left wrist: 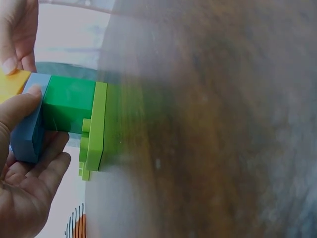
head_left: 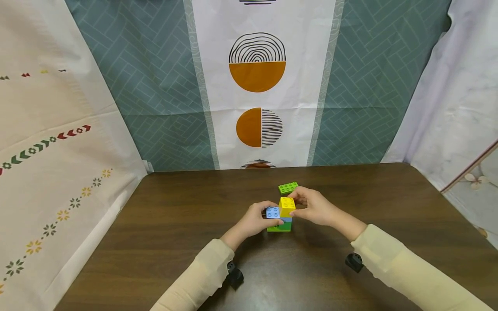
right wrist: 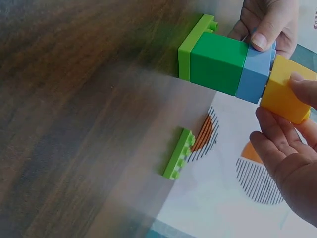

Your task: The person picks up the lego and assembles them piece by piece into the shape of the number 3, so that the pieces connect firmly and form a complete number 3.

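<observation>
A small stack of toy building bricks stands on the table: a light green plate (right wrist: 187, 55) at the bottom, a green brick (right wrist: 218, 63) on it, and a blue brick (head_left: 273, 212) on top. My left hand (head_left: 258, 219) grips the blue brick, thumb on its near side. Between the thumb and fingers of my right hand (head_left: 311, 206) is a yellow brick (head_left: 287, 207), over the right end of the blue brick. The right wrist view shows the yellow brick slightly tilted, with a thin gap along part of the joint.
Another light green plate (head_left: 288, 187) lies on the brown wooden table (head_left: 186, 207) just behind the stack. Patterned cloths (head_left: 167, 86) hang behind the table and at both sides. A black wrist camera (head_left: 235, 275) sits below each sleeve.
</observation>
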`<action>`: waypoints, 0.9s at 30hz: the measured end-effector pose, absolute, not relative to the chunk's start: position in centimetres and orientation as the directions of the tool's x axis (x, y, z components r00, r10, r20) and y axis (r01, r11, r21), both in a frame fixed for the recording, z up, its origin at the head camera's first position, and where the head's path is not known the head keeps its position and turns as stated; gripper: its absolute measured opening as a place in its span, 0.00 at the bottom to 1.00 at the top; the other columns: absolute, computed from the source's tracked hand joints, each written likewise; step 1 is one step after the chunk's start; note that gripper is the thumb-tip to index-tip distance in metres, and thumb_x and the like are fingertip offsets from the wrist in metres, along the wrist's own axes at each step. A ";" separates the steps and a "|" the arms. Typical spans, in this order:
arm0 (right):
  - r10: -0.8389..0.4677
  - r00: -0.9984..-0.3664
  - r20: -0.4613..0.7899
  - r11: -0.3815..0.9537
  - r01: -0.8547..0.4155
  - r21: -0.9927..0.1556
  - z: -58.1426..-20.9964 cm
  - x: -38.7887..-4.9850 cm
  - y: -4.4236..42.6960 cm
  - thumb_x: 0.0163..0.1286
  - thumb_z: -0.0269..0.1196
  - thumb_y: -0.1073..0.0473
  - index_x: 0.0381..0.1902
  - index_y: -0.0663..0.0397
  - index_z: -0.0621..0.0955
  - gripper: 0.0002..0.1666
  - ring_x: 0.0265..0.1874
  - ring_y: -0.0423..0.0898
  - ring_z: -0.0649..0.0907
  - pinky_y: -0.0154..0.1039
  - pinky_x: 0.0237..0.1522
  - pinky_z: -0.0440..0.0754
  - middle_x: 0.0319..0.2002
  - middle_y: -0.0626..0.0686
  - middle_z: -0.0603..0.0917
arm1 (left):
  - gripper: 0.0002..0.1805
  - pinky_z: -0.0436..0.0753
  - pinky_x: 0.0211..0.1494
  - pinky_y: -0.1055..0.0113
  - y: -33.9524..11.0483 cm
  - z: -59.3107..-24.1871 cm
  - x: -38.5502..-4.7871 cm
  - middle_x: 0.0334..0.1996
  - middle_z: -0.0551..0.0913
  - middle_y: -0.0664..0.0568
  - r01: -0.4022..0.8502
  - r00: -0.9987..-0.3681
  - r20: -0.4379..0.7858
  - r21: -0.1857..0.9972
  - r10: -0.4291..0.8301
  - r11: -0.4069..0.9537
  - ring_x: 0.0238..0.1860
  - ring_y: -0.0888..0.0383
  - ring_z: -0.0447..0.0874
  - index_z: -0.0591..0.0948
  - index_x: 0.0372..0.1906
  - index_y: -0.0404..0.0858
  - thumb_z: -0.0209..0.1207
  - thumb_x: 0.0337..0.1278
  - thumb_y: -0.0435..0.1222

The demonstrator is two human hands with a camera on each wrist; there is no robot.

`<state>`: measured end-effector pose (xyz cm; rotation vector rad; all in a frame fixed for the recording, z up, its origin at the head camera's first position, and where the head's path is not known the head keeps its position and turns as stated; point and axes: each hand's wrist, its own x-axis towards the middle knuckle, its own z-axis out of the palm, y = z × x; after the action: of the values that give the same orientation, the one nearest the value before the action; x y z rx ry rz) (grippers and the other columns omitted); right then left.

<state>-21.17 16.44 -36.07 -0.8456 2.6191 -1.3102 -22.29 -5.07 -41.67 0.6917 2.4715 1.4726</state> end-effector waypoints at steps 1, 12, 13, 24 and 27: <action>-0.515 -0.844 0.151 0.484 -0.432 -0.761 -36.0 -21.2 16.4 0.56 0.68 0.71 0.44 0.66 0.75 0.19 0.43 0.54 0.82 0.52 0.48 0.81 0.43 0.60 0.80 | 0.21 0.78 0.37 0.74 -5.1 -41.7 -22.3 0.39 0.82 0.47 0.297 -0.875 0.079 0.867 0.477 0.400 0.33 0.60 0.76 0.79 0.50 0.33 0.68 0.51 0.37; -0.538 -0.832 0.131 0.521 -0.451 -0.725 -35.5 -21.2 16.4 0.56 0.69 0.69 0.42 0.64 0.74 0.18 0.39 0.49 0.82 0.47 0.45 0.83 0.40 0.57 0.81 | 0.21 0.79 0.37 0.73 -5.0 -41.7 -22.3 0.39 0.83 0.46 0.304 -0.871 0.090 0.871 0.483 0.385 0.33 0.61 0.76 0.79 0.50 0.33 0.68 0.51 0.37; -0.539 -0.833 0.127 0.523 -0.449 -0.725 -35.5 -21.2 16.4 0.56 0.69 0.69 0.42 0.64 0.74 0.18 0.39 0.49 0.82 0.47 0.45 0.83 0.40 0.58 0.81 | 0.21 0.79 0.37 0.73 -5.0 -41.7 -22.3 0.39 0.83 0.46 0.307 -0.870 0.092 0.871 0.485 0.385 0.33 0.61 0.76 0.79 0.50 0.33 0.68 0.51 0.37; -0.553 -0.826 0.108 0.589 -0.480 -0.650 -34.8 -21.3 15.8 0.54 0.69 0.70 0.39 0.62 0.75 0.17 0.37 0.49 0.82 0.45 0.43 0.84 0.37 0.56 0.82 | 0.21 0.80 0.37 0.73 -4.9 -41.7 -22.4 0.39 0.83 0.45 0.312 -0.864 0.098 0.874 0.494 0.373 0.33 0.61 0.77 0.78 0.50 0.32 0.68 0.52 0.36; -0.557 -0.825 0.097 0.611 -0.486 -0.625 -34.7 -21.4 15.5 0.54 0.69 0.70 0.39 0.61 0.75 0.17 0.37 0.48 0.83 0.44 0.42 0.84 0.36 0.55 0.82 | 0.21 0.80 0.37 0.73 -5.0 -41.8 -22.4 0.39 0.83 0.45 0.309 -0.865 0.096 0.876 0.493 0.371 0.33 0.61 0.77 0.78 0.50 0.32 0.68 0.52 0.35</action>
<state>-21.39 15.54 -34.71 -0.8840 2.7219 -1.0077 -22.40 -5.02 -41.78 0.7237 2.4449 1.5009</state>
